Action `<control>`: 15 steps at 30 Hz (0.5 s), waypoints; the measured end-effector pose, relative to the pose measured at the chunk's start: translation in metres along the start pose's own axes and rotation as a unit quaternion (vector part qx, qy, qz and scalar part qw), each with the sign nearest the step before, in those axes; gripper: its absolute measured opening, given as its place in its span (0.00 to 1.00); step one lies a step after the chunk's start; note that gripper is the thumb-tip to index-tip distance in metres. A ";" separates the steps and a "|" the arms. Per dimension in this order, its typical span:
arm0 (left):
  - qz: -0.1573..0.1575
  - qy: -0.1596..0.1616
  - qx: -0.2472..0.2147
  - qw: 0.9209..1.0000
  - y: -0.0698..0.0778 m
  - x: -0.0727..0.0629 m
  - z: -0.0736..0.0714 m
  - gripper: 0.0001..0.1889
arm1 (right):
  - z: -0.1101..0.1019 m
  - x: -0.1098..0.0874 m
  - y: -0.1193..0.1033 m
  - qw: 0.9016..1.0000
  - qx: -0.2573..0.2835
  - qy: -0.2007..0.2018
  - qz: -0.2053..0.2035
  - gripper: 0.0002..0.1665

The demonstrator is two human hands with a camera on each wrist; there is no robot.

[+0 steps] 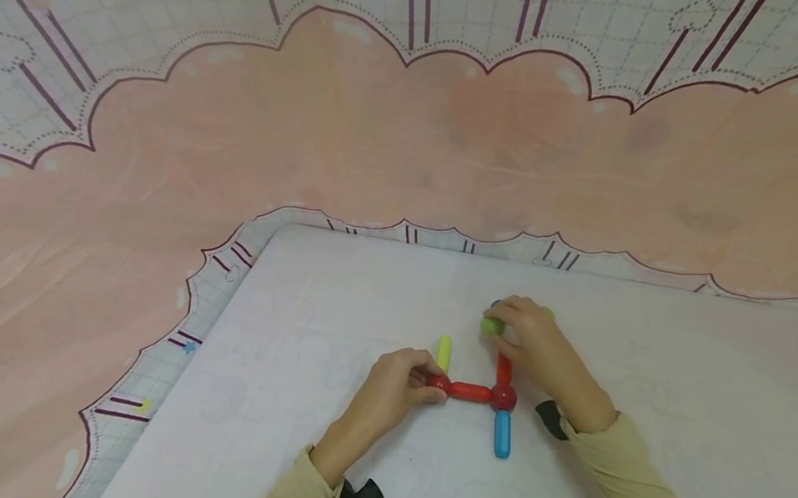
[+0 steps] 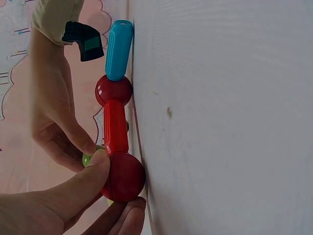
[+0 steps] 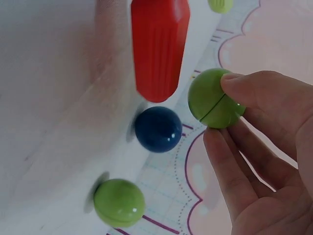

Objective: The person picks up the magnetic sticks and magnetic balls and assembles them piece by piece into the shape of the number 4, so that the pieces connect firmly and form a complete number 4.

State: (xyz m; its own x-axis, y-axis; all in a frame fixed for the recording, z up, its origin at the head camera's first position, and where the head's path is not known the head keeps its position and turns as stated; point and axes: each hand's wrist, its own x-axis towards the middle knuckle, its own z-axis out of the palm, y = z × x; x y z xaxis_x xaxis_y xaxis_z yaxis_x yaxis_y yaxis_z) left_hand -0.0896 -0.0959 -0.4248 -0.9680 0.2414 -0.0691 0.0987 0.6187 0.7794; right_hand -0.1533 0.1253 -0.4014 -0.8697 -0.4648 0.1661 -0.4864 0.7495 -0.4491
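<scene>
My left hand pinches a red ball between thumb and fingers at the left end of a joined frame on the table. From that ball a yellow-green rod points away from me, and a red rod runs right to a second red ball. That one carries a blue rod on the near side and another red rod on the far side. Beside this rod's far end, my right hand holds a green ball in its fingertips.
A loose blue ball and a second green ball rest on the white tabletop beyond the frame, mostly behind my right hand in the head view. Patterned cloth surrounds the table's far and left edges.
</scene>
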 end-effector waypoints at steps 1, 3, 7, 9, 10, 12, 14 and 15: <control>0.001 0.000 0.000 1.000 0.000 0.000 0.000 0.11 | 0.001 0.001 -0.001 1.000 0.000 -0.002 -0.001 0.22; 0.003 0.000 0.001 1.000 0.000 0.000 0.000 0.11 | 0.002 0.003 -0.002 1.000 0.003 -0.003 -0.002 0.22; 0.007 0.002 0.002 1.000 0.000 0.001 0.000 0.10 | 0.004 0.007 -0.005 1.000 0.003 -0.003 -0.008 0.22; 0.008 0.003 0.002 1.000 -0.001 0.001 0.000 0.10 | 0.004 0.009 -0.008 1.000 0.006 -0.008 -0.005 0.22; 0.008 0.003 0.001 1.000 -0.001 0.001 0.000 0.10 | 0.005 0.009 -0.009 1.000 0.006 -0.011 -0.005 0.22; 0.009 0.002 0.001 1.000 -0.001 0.001 0.000 0.10 | 0.006 0.011 -0.011 1.000 0.011 -0.018 0.001 0.23; 0.010 0.002 0.001 1.000 -0.001 0.001 0.000 0.10 | 0.007 0.012 -0.014 1.000 0.015 -0.022 0.004 0.23; 0.010 0.001 0.001 1.000 -0.001 0.001 0.000 0.11 | 0.007 0.013 -0.015 1.000 0.019 -0.024 0.005 0.23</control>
State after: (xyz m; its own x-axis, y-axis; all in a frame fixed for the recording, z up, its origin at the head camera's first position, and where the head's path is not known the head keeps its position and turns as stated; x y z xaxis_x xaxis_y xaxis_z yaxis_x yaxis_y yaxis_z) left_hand -0.0902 -0.0963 -0.4253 -0.9663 0.2521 -0.0517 0.1187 0.6150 0.7796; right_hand -0.1568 0.1045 -0.3988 -0.8688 -0.4803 0.1203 -0.4739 0.7361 -0.4833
